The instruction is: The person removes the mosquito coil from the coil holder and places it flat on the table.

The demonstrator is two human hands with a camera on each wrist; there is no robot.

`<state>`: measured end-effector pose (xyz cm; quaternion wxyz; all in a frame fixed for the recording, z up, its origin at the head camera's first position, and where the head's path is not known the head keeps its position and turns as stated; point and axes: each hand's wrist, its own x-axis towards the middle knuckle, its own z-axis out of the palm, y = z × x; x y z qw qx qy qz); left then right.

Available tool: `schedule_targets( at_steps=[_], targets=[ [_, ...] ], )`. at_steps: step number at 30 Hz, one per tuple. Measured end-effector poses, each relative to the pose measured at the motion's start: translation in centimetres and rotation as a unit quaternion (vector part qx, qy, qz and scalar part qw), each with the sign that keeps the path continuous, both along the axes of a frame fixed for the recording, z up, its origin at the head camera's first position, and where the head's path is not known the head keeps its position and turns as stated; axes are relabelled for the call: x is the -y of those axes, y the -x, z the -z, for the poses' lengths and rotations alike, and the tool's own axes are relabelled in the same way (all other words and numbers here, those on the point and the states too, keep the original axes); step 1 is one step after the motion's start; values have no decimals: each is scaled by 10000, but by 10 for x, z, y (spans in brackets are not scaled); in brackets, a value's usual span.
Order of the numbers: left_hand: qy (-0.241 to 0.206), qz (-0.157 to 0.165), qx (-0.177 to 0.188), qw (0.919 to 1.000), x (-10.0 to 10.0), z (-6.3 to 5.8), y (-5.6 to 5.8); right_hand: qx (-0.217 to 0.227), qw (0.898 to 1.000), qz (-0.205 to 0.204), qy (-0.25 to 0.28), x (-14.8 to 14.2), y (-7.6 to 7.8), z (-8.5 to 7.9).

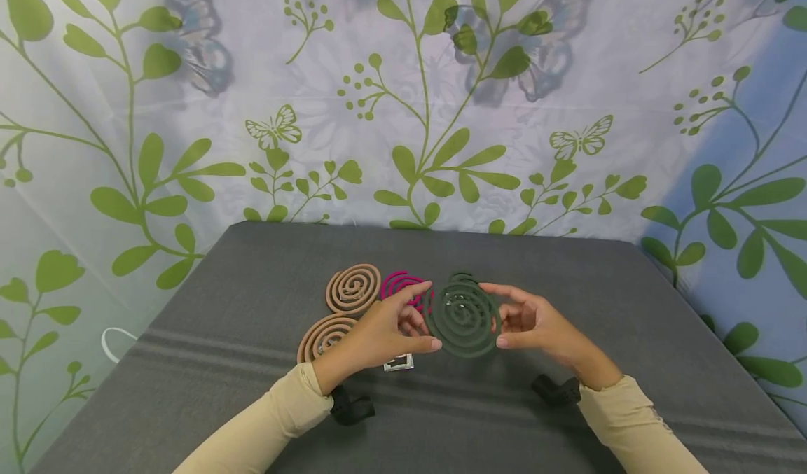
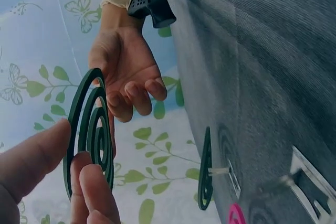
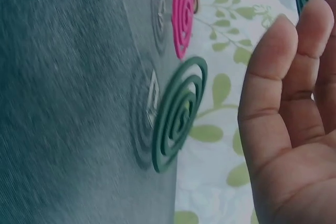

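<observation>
A dark green mosquito coil (image 1: 463,313) is held up over the table, face toward the head camera. My left hand (image 1: 386,328) pinches its left rim, thumb low and index finger high. At the opposite rim, my right hand (image 1: 539,325) holds it between thumb and fingertips. Another green coil (image 3: 181,119) is propped on a small metal stand behind it, mostly covered by the held coil in the head view. Just left of that stands a pink coil (image 1: 389,288), partly behind my left hand. A flat metal stand (image 1: 398,366) lies below my left hand.
Two brown coils, a far one (image 1: 353,288) and a nearer one (image 1: 315,334), are at the left; my left forearm overlaps the nearer. Grey cloth covers the table (image 1: 630,306). A leaf-patterned curtain (image 1: 403,110) hangs behind its far edge. Each wrist wears a black device.
</observation>
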<state>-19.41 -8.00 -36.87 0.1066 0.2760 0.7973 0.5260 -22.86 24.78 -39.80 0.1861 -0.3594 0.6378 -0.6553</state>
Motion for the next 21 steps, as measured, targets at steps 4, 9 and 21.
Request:
schedule_targets(
  at_steps=[4,9,21],
  targets=[
    [42,-62,-106,9999,-10,-2,0,-88,9999,-53,-53,-8,2,-4],
    [105,-188,-262,9994,-23,-6,-1,-187,9997,-166,-1,-18,6,-7],
    [69,-489,-321,9983,-55,-6,0,-561,9981,-70,-263,-41,11,-19]
  ],
)
